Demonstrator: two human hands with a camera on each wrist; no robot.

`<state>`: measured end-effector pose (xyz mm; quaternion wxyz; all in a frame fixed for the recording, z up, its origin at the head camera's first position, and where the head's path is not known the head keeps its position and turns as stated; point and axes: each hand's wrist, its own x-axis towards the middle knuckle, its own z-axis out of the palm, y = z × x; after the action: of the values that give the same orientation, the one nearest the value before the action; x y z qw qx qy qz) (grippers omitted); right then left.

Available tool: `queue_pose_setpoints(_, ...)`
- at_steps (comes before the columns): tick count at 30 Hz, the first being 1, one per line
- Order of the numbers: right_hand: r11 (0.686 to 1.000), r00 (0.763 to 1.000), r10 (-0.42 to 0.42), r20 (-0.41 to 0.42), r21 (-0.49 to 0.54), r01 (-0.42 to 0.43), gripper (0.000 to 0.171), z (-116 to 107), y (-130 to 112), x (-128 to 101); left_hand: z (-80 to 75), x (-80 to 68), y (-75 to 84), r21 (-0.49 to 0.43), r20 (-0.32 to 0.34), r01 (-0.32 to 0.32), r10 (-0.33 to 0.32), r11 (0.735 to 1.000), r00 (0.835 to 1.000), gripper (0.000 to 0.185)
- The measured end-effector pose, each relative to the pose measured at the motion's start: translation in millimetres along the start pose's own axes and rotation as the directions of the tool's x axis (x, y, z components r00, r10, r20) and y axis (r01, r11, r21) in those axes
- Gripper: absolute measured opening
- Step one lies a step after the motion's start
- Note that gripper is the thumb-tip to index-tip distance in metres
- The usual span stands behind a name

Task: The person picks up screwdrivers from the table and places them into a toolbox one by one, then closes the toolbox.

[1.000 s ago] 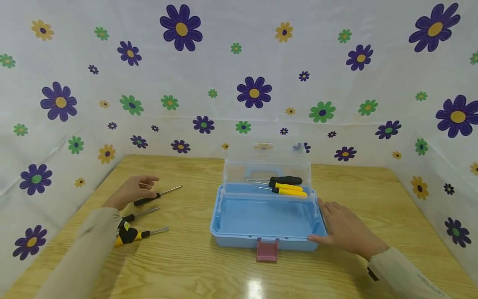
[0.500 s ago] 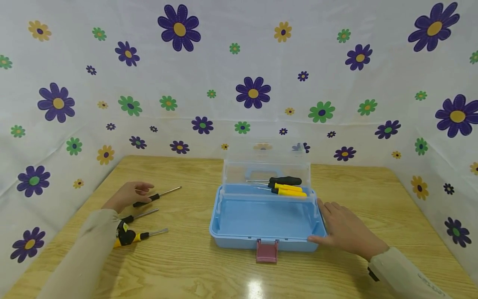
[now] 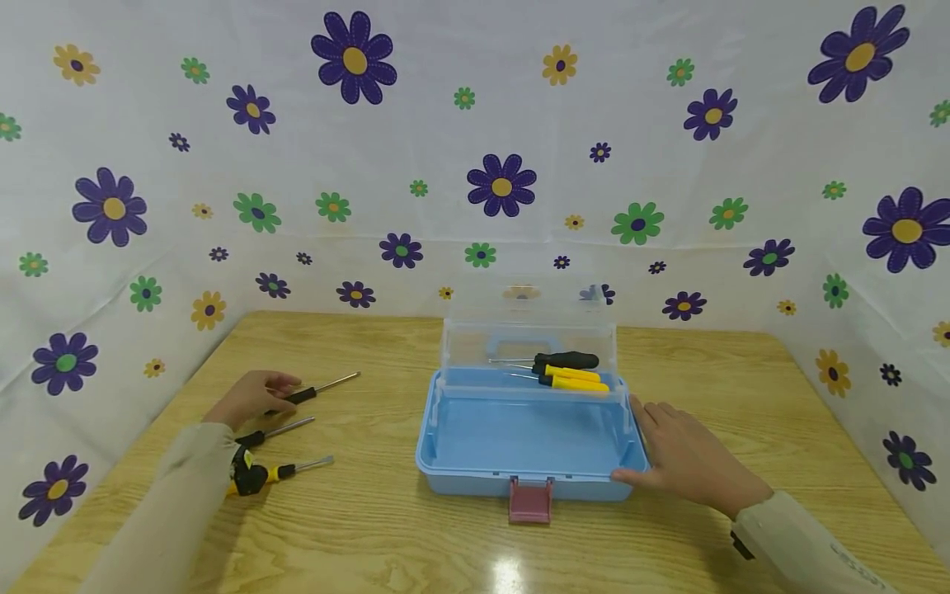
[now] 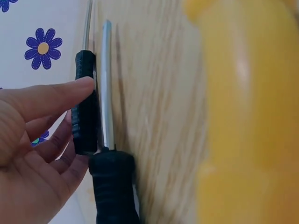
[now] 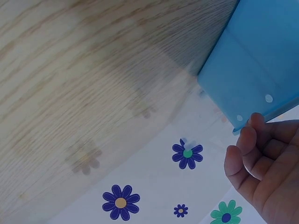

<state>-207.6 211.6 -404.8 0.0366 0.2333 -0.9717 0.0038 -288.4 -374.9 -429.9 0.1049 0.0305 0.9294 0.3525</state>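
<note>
Three screwdrivers lie loose on the wooden table (image 3: pixel 371 536) at about nine o'clock from the blue toolbox (image 3: pixel 523 437), and the left hand (image 3: pixel 252 396) is settling on the farthest of them, the slim black-handled screwdriver (image 3: pixel 308 392). Its fingers are curling over the black handle and the thumb tip touches it, as the left wrist view shows (image 4: pixel 84 112), but the grip does not look closed yet — I would call it a touch, not a hold. Just nearer lies a second black screwdriver (image 3: pixel 275 431), almost against the first, and nearer again a yellow-and-black one (image 3: pixel 270 473).

To do this pick-up well, the fingers should close on the handle's middle and lift straight up, so the neighbour beside it is not dragged or rolled. Keeping the shaft pointing toward three o'clock would suit a carry to the box.

Inside the toolbox, at its twelve o'clock edge beneath the raised clear lid (image 3: pixel 529 326), two yellow drivers and a black one (image 3: pixel 567 371) already rest; the wide tray in front is free.

At four o'clock from the box, the right hand (image 3: pixel 690 462) lies relaxed and flat, fingers straight against the box's right wall — good for bracing it.
</note>
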Motion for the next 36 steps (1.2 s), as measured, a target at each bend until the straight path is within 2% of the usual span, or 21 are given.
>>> queue_pose_setpoints(14, 1.000, 1.000, 0.001, -0.002, -0.006, -0.001, 0.110, 1.5, 0.2, -0.3, 1.8, 0.0, -5.0, 0.085, -0.039, 0.010, -0.006, 0.996, 0.999, 0.038)
queue_pose_setpoints(36, 1.000, 1.000, 0.005, -0.003, -0.004, -0.005, 0.109, 2.3, 1.2, -0.3, 1.0, -4.4, -3.8, 0.113, -0.071, 0.052, -0.045, 0.992, 0.996, 0.036)
